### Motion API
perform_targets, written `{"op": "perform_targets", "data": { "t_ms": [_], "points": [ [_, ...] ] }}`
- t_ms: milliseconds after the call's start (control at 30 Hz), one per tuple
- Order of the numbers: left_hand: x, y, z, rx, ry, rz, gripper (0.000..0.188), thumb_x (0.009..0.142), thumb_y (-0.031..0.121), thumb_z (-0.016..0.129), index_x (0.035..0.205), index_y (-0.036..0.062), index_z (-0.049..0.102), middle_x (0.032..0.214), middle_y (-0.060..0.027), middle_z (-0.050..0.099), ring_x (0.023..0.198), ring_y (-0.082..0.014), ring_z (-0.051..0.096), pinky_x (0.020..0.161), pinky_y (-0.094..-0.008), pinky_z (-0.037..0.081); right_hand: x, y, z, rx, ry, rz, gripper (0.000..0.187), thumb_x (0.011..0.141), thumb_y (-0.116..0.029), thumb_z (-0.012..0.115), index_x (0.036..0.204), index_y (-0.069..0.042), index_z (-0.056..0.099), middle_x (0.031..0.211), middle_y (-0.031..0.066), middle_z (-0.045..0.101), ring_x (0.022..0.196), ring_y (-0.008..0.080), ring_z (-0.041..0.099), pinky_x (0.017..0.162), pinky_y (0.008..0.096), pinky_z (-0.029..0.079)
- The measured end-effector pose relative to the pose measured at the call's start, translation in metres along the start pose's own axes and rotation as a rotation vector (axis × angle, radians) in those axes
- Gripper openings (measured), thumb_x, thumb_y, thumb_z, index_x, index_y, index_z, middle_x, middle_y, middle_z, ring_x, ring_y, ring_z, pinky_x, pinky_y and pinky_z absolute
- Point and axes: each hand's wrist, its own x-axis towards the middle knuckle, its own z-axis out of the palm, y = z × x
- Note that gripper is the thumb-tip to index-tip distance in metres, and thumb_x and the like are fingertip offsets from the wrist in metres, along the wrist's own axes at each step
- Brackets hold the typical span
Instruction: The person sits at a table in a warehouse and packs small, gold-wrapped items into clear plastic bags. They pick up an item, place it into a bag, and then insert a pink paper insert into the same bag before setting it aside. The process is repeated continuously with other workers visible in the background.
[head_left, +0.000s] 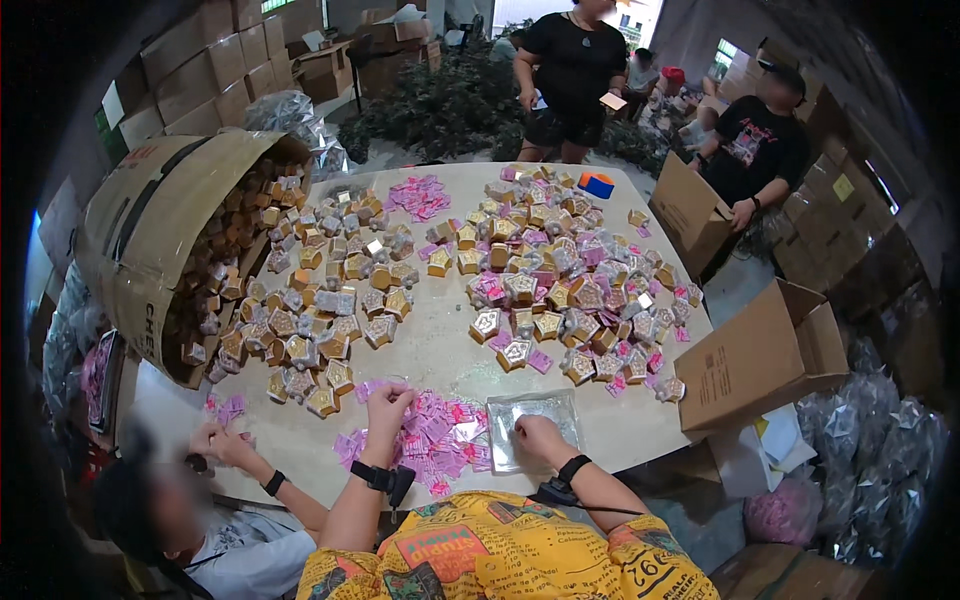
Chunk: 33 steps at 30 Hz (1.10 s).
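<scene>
My left hand (388, 407) is held over a loose heap of small pink cards (440, 440) at the near edge of the table. Its fingers are drawn together, and whatever they may pinch is too small to make out. On a flat stack of clear plastic bags (508, 415), right of the cards, rests my right hand (541, 437). Its fingers are curled closed, hiding anything inside them. Beyond both hands lie two big piles of gold pentagon-shaped boxes, the left pile (300, 350) and the right pile (548, 324), many in clear wrap and some with pink cards among them.
A large carton (150, 240) lies on its side at left, spilling gold boxes. An open carton (745, 360) stands at the right edge. A co-worker's hand (225, 443) is close on my left; another person (760, 140) holds a carton (690, 215). An orange-blue tape roll (597, 186) sits far back.
</scene>
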Motion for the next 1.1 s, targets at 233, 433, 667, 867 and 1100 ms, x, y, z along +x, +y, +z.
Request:
{"op": "perform_targets", "data": {
  "t_ms": [233, 433, 667, 867, 1100],
  "points": [
    [-0.006, 0.023, 0.011, 0.072, -0.048, 0.006, 0.011, 0.073, 0.009, 0.066, 0.073, -0.0019, 0.063, 0.064, -0.0051, 0.062, 0.058, -0.0099, 0.056, 0.053, -0.023, 0.044, -0.005, -0.002, -0.004, -0.141, -0.069, 0.01, 0.013, 0.074, -0.019, 0.059, 0.079, -0.01, 0.067, 0.082, 0.0137, 0.062, 0.078, 0.0323, 0.061, 0.067, 0.0416, 0.049],
    [-0.005, 0.026, 0.015, 0.017, -0.095, -0.019, 0.011, 0.074, 0.009, 0.066, 0.073, -0.0019, 0.063, 0.064, -0.0057, 0.062, 0.057, -0.0103, 0.057, 0.053, -0.0228, 0.044, -0.009, -0.004, -0.009, -0.136, -0.008, -0.02, 0.015, 0.076, -0.019, 0.056, 0.078, -0.009, 0.067, 0.088, 0.0137, 0.057, 0.078, 0.0318, 0.06, 0.068, 0.0428, 0.05],
    [-0.011, 0.037, 0.022, 0.03, -0.097, -0.018, 0.01, 0.075, 0.007, 0.064, 0.074, -0.0029, 0.064, 0.063, -0.0053, 0.062, 0.056, -0.0107, 0.057, 0.052, -0.0225, 0.044, -0.01, -0.006, -0.012, -0.173, -0.008, -0.02, 0.015, 0.076, -0.018, 0.056, 0.077, -0.009, 0.068, 0.09, 0.0147, 0.056, 0.078, 0.0317, 0.06, 0.068, 0.0429, 0.05],
    [-0.019, 0.052, 0.029, 0.001, -0.153, -0.026, 0.01, 0.076, 0.006, 0.062, 0.073, -0.0036, 0.063, 0.062, -0.0055, 0.061, 0.055, -0.0109, 0.057, 0.052, -0.023, 0.044, -0.006, 0.004, -0.008, -0.21, -0.045, -0.007, 0.013, 0.074, -0.017, 0.057, 0.073, -0.009, 0.067, 0.082, 0.0112, 0.06, 0.075, 0.0314, 0.06, 0.065, 0.0426, 0.049],
    [-0.022, 0.063, 0.037, -0.06, -0.214, -0.049, 0.01, 0.077, 0.005, 0.061, 0.074, -0.0043, 0.063, 0.063, -0.0064, 0.061, 0.055, -0.0114, 0.056, 0.053, -0.0246, 0.045, -0.002, 0.003, -0.016, -0.123, -0.019, -0.013, 0.014, 0.073, -0.016, 0.056, 0.073, -0.007, 0.067, 0.081, 0.0157, 0.061, 0.076, 0.0339, 0.06, 0.068, 0.0427, 0.049]
  ]
}}
